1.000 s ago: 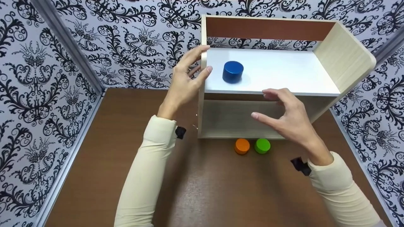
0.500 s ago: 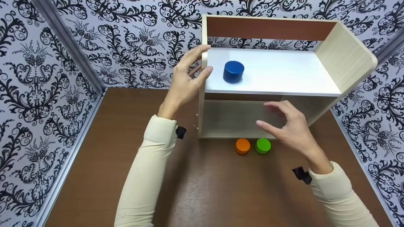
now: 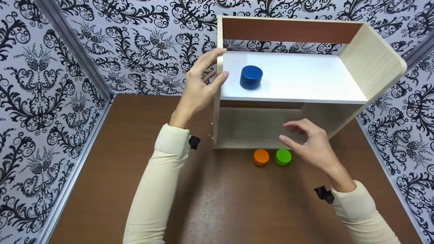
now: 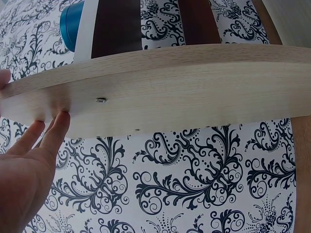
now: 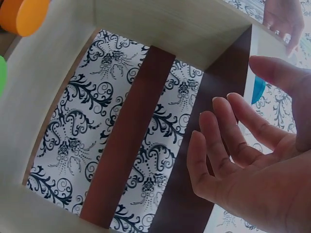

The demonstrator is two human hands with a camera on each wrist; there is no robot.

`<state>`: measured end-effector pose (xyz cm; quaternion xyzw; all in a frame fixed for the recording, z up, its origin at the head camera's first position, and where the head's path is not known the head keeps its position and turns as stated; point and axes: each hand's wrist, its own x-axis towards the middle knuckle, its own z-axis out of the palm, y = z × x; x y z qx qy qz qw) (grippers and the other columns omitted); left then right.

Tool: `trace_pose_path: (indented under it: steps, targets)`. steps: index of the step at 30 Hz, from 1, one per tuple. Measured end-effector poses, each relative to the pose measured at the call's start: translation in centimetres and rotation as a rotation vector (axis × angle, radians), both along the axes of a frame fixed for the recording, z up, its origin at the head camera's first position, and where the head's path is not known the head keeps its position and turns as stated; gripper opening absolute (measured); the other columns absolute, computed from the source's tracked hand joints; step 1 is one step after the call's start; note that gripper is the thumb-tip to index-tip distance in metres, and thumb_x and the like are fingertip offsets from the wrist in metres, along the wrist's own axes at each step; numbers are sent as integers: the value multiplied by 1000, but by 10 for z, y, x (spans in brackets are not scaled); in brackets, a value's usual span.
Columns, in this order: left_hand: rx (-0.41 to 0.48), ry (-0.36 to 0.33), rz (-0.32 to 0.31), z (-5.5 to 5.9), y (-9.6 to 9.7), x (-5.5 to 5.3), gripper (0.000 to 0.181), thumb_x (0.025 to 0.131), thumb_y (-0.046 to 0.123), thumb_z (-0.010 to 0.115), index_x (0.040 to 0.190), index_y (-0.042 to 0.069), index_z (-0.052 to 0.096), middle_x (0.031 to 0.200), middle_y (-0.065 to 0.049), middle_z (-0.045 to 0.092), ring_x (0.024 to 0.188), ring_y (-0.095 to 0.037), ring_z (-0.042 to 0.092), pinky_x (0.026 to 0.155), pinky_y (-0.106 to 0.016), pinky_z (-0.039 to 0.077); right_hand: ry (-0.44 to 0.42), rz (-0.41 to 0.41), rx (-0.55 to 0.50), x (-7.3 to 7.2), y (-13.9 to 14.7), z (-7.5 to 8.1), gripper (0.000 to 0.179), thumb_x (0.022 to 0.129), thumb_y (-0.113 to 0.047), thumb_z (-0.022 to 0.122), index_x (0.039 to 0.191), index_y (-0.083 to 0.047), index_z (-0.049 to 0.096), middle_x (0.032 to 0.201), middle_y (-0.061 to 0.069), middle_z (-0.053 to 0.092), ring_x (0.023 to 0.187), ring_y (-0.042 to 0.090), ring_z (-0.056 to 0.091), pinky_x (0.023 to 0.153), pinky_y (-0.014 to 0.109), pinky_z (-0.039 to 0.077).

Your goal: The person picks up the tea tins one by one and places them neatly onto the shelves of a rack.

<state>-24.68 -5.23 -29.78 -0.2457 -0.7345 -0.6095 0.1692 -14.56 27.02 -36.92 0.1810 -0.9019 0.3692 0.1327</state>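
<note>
My left hand [image 3: 200, 83] holds the left side panel [image 4: 194, 87] of a small wooden shelf unit [image 3: 371, 64]. Its thumb is on the inner side, and its fingertips press the outer face in the left wrist view. A blue cylinder [image 3: 251, 78] stands on the white upper shelf [image 3: 305, 76], right of that hand. My right hand [image 3: 313, 145] hovers in front of the lower compartment, holding nothing, thumb and fingers spread apart. Nearest to it is a green cylinder [image 3: 282, 157] on the table, with an orange cylinder [image 3: 260, 157] just left of it.
The brown table [image 3: 220, 203] extends in front and to the left of the unit. Patterned wall panels [image 3: 145, 44] enclose the back and sides. The unit's lower board [image 3: 251, 128] lies behind the two cylinders, under the white shelf.
My right hand has moved down from the front edge of the white shelf, toward the green cylinder, staying spread. The left hand keeps its hold on the side panel.
</note>
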Motion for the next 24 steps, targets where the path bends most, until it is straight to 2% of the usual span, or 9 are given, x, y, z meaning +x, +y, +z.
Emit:
trace_pose_path:
  steps: [5,11,17,21,24]
  targets:
    - [6,-2,-7,0,0,0,50,96,9,69,144,15,57,153,-2,45,135,-12,46,109,-27,47,-3,-7,6,0,3,-8,30,89,-14,81,116,-6,71,110,7,67,98,11,57,88,14,48]
    - [3,-3,-5,0,0,1,51,95,9,70,144,16,57,153,-2,45,134,-13,47,109,-28,48,-9,-13,-6,-1,9,-26,30,88,-13,81,115,-6,72,108,9,67,96,10,57,86,11,47]
    - [8,-6,-5,-1,0,0,50,95,8,70,143,16,58,152,-2,46,133,-13,49,109,-28,48,-42,-48,-9,-4,15,-45,39,85,-17,85,119,-4,70,109,8,67,97,14,60,85,22,53]
    - [6,-6,-4,-1,0,0,51,95,8,70,144,16,57,152,-2,45,132,-13,49,109,-28,48,-69,-71,-11,-4,20,-56,46,84,-19,86,123,-3,68,111,9,67,99,20,61,86,23,54]
    - [7,-7,-5,-1,0,0,51,95,8,70,144,16,57,152,-2,46,132,-13,49,109,-28,48,-79,-84,-11,-5,24,-64,50,83,-20,87,125,-2,67,113,11,66,101,22,60,86,19,51]
